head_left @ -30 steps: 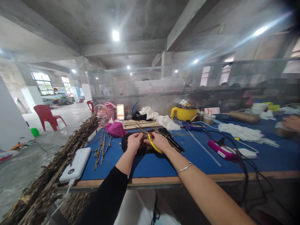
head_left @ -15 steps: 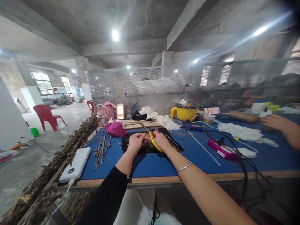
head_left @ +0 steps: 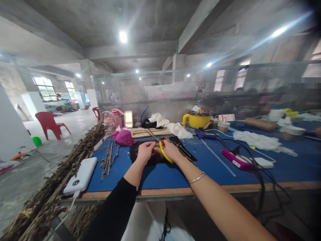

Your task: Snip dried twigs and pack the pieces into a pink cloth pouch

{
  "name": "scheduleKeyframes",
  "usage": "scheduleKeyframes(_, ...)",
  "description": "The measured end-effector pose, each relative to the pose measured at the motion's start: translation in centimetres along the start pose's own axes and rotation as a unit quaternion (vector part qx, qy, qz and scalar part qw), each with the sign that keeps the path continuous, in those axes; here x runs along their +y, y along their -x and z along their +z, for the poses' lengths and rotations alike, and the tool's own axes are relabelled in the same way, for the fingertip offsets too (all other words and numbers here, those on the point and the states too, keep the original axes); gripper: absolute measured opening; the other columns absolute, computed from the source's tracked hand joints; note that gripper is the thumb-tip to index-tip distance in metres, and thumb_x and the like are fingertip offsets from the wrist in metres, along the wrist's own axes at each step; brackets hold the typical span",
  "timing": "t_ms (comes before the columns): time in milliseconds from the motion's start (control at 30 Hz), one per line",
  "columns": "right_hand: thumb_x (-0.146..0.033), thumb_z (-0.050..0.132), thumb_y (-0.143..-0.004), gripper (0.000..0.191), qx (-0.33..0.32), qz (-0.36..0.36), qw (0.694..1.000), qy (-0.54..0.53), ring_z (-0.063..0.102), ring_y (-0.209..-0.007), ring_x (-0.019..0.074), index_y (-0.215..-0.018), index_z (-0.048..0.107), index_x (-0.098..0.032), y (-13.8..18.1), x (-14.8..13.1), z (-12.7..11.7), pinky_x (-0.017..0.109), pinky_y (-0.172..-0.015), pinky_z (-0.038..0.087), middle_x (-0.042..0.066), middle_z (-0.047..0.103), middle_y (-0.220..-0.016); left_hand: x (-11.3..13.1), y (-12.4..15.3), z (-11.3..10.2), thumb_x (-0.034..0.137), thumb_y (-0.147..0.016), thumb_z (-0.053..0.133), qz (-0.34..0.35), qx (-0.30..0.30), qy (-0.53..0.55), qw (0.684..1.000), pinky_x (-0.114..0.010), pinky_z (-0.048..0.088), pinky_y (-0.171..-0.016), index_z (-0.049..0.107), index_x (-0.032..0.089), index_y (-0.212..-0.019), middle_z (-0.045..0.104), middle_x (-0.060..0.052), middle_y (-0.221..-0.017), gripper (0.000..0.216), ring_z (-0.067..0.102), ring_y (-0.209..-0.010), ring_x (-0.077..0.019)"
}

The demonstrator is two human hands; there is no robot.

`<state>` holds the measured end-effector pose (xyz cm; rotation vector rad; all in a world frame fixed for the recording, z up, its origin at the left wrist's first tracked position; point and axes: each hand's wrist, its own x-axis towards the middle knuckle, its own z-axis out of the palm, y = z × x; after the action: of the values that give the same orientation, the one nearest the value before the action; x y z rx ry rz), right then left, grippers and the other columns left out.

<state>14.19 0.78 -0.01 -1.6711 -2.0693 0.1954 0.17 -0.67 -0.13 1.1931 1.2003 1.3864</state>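
Observation:
My right hand (head_left: 171,151) is closed around the yellow handle of pruning shears (head_left: 164,153), with a bit of red near the top; the blades are largely hidden. My left hand (head_left: 145,151) is pinched beside it, fingertips close to the shears, on what looks like a thin dried twig (head_left: 151,134) that slants up and away. Both hands are above a black cloth (head_left: 136,157) strewn with twig bits. More dried twigs (head_left: 181,147) lie on the cloth to the right. Another bunch of dry stems (head_left: 109,157) rests on the blue tabletop to the left.
A white power bank (head_left: 80,176) with a cable lies at the table's left edge. Behind are a purple cloth bundle (head_left: 124,136), pale sticks (head_left: 140,135) and a yellow pot (head_left: 198,120). On the right are a glue gun (head_left: 207,135), a magenta power strip (head_left: 237,160) and black cables (head_left: 260,180).
Another person's hand at the far right has left the view, showing a white-topped container there. My hands stay in nearly the same place, with the shears shifting slightly.

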Motion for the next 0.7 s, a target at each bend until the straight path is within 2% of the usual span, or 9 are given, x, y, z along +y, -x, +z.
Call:
scheduleKeyframes(300, -0.071, 0.048, -0.067, 0.056, -0.001, 0.021, 1.000, 0.012, 0.062, -0.081, 0.0236, -0.084, 0.055, -0.018, 0.2, -0.5, -0.6, 0.025, -0.058, 0.035, 0.009, 0.065, -0.085, 0.0, 0.0, -0.1, 0.036, -0.068, 0.064, 0.000, 0.004, -0.022, 1.000, -0.017, 0.037, -0.044, 0.069, 0.014, -0.085, 0.062, -0.002, -0.064, 0.029, 0.047, -0.048, -0.0064)
scheduleKeyframes(433, -0.071, 0.046, -0.068, 0.055, 0.003, 0.008, 1.000, 0.005, 0.062, -0.079, 0.0229, -0.079, 0.057, -0.019, 0.1, -0.3, -0.6, 0.025, -0.056, 0.035, 0.009, 0.066, -0.083, -0.1, -0.1, -0.1, 0.034, -0.070, 0.062, -0.001, 0.014, -0.017, 1.000, -0.016, 0.036, -0.043, 0.068, 0.013, -0.086, 0.061, -0.002, -0.062, 0.027, 0.047, -0.048, -0.0065)
scheduleKeyframes(567, -0.073, 0.045, -0.067, 0.060, 0.000, 0.003, 1.000, 0.022, 0.062, -0.082, 0.0258, -0.088, 0.056, -0.019, -0.1, 0.0, 0.0, 0.027, -0.059, 0.037, 0.010, 0.066, -0.087, 0.0, -0.1, -0.2, 0.033, -0.072, 0.060, 0.008, 0.040, -0.011, 0.999, -0.016, 0.036, -0.042, 0.067, 0.013, -0.088, 0.062, -0.002, -0.064, 0.027, 0.046, -0.046, -0.0062)
scheduleKeyframes(700, -0.073, 0.045, -0.067, 0.066, 0.005, -0.016, 1.000, 0.014, 0.062, -0.086, 0.0269, -0.101, 0.052, -0.017, -0.2, 0.2, 0.5, 0.028, -0.064, 0.039, 0.012, 0.065, -0.094, 0.1, -0.1, -0.2, 0.032, -0.072, 0.060, 0.007, 0.036, -0.011, 0.999, -0.017, 0.036, -0.042, 0.067, 0.013, -0.090, 0.062, -0.002, -0.065, 0.027, 0.045, -0.044, -0.0060)
